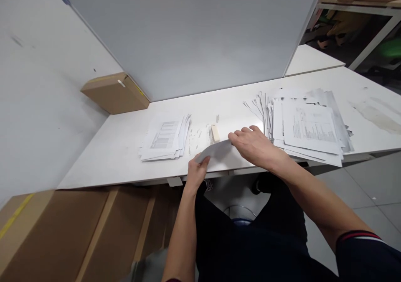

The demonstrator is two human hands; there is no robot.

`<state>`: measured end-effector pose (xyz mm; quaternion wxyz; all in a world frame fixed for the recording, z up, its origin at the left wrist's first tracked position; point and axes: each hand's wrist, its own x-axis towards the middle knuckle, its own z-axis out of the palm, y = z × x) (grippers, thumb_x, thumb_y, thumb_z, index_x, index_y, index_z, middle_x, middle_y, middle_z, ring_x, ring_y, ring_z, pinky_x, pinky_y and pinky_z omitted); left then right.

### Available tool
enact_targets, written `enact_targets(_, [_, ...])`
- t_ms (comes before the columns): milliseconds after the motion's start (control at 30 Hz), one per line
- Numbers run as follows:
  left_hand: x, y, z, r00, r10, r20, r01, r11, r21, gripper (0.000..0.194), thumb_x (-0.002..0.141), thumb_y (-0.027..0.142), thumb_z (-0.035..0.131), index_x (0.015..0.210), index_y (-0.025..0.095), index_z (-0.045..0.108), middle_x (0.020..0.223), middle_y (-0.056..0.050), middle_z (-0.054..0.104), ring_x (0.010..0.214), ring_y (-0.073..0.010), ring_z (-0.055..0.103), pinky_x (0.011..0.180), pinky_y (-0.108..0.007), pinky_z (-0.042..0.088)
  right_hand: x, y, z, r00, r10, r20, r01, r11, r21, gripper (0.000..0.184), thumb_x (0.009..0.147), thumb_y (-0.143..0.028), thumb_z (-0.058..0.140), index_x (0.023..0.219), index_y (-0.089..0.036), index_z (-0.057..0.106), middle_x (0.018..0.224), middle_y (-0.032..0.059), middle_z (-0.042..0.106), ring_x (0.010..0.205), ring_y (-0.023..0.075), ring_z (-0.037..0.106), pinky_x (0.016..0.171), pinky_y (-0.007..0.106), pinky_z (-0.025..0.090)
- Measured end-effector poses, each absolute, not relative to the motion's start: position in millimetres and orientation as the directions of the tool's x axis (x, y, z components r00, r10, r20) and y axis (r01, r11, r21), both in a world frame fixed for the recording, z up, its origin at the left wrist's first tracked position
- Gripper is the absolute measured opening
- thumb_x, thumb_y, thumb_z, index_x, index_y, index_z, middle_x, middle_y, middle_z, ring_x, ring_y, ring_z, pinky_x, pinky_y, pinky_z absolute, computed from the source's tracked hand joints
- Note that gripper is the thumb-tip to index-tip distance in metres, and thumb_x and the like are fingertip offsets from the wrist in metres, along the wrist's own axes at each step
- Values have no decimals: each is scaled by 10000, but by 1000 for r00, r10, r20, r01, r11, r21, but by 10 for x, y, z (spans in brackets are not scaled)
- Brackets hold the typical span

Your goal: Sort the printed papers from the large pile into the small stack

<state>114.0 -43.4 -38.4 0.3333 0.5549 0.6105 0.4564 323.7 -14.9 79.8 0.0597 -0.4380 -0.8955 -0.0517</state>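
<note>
My left hand [197,172] pinches the near left corner of a white sheet of paper [216,151], thumb on top. My right hand [253,145] grips the sheet's right end with bent fingers. Between the two hands the paper bows upward above the table's front edge; whether it is one sheet or several I cannot tell. Just beyond it lies a small cream-coloured block [215,133], with dark smudges around it. To the left, a neat stack of printed papers [164,138] rests on the table. On the right, a larger, uneven pile of printed papers [308,125] lies beside my right hand.
The white table [103,156] runs against a grey panel [200,35]. A cardboard box [114,94] stands in the back left corner. Large cardboard boxes [62,227] fill the floor at lower left. Shelving [376,35] stands at the far right.
</note>
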Motion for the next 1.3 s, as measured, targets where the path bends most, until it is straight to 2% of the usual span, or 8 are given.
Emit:
enact_targets(167, [1124, -442, -249, -193, 975, 115, 300, -53, 952, 224, 715, 379, 646, 784, 170, 688, 747, -34, 670, 726, -178, 599, 685, -289, 460, 3416, -232, 908, -603, 768, 214, 774, 629, -74, 177, 802, -42, 434, 731, -195, 487, 554, 16, 528, 527, 148, 444, 582, 309, 244])
enact_targets(267, [1083, -453, -169, -225, 966, 128, 240, -72, 968, 210, 689, 370, 666, 693, 161, 667, 662, -19, 653, 675, -162, 590, 649, -273, 454, 3633, -347, 831, -518, 841, 158, 754, 536, -380, 163, 874, -254, 439, 718, -216, 469, 523, -8, 488, 443, 118, 371, 503, 287, 229])
enact_targets(367, [1049, -454, -144, -172, 982, 83, 265, -35, 964, 209, 709, 368, 646, 671, 163, 653, 602, -2, 625, 623, -137, 575, 620, -249, 444, 3807, -501, 496, -398, 917, 1, 631, 274, -726, 248, 862, -394, 458, 690, -216, 477, 576, -1, 529, 488, 128, 445, 474, 271, 278])
enact_targets(467, [1061, -407, -187, -149, 988, 36, 319, 14, 948, 219, 733, 377, 616, 689, 165, 652, 622, -4, 630, 611, -122, 575, 619, -235, 440, 3866, -703, 43, -284, 921, -267, 387, -145, -911, 262, 817, -448, 512, 773, -193, 553, 686, 31, 623, 589, 168, 554, 497, 273, 370])
enact_targets(567, [1121, -305, -269, -222, 974, 39, 330, 38, 943, 234, 747, 389, 587, 730, 162, 644, 692, -21, 656, 625, -122, 590, 635, -242, 454, 3850, -893, -271, -239, 856, -458, 112, -444, -889, 313, 786, -451, 559, 924, -171, 581, 751, 38, 667, 625, 177, 599, 530, 272, 423])
enact_targets(700, [1222, -183, -371, -302, 938, 169, 480, -4, 877, 232, 770, 382, 549, 758, 169, 639, 704, -18, 654, 653, -126, 586, 653, -247, 452, 3802, -963, -329, -176, 830, -530, -64, -546, -835, 372, 738, -436, 620, 983, -157, 597, 729, 23, 684, 582, 156, 607, 517, 247, 431])
enact_targets(1100, [1241, -176, -431, -182, 949, 257, 622, -91, 778, 256, 844, 304, 464, 1010, 188, 622, 817, -24, 636, 691, -117, 557, 675, -239, 446, 3690, -760, -226, -130, 837, -531, -61, -542, -838, 258, 752, -382, 607, 924, -189, 612, 720, 6, 701, 605, 173, 642, 530, 244, 474])
enact_targets(1300, [1301, -118, -367, 62, 959, 275, 856, -193, 479, 460, 881, 149, 325, 1299, 306, 439, 940, -33, 549, 718, -127, 523, 614, -235, 409, 3691, -706, -244, -104, 858, -504, 14, -505, -863, 264, 758, -385, 595, 928, -184, 614, 730, 7, 701, 618, 177, 644, 524, 241, 472])
